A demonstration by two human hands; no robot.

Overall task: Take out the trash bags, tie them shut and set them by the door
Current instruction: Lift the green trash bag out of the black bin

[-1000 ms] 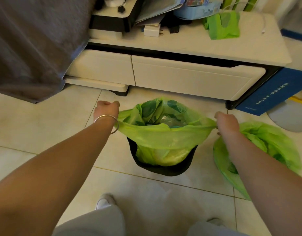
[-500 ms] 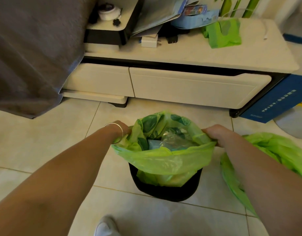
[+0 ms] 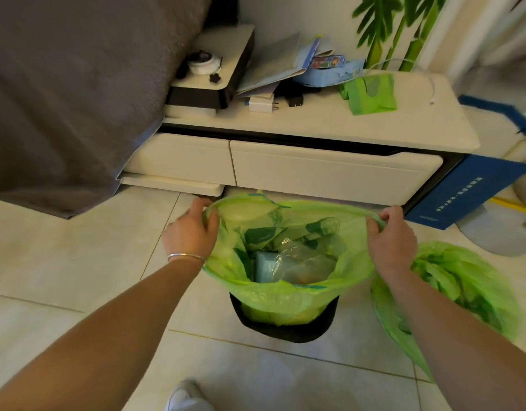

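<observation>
A green trash bag full of wrappers and plastic stands in a small black bin on the tiled floor. Its mouth is stretched wide open. My left hand, with a bangle on the wrist, grips the bag's rim on the left. On the right side of the rim my right hand is closed. A second green bag lies on the floor to the right of the bin, partly hidden behind my right forearm.
A low white cabinet with drawers stands just behind the bin, with papers, chargers and folded green bags on top. A grey blanket hangs at the left. A blue board leans at the right. My shoe is below.
Both hands have pulled the bag's rim up and spread it wider apart. The bag has risen further out of the bin, and the view has tilted up.
</observation>
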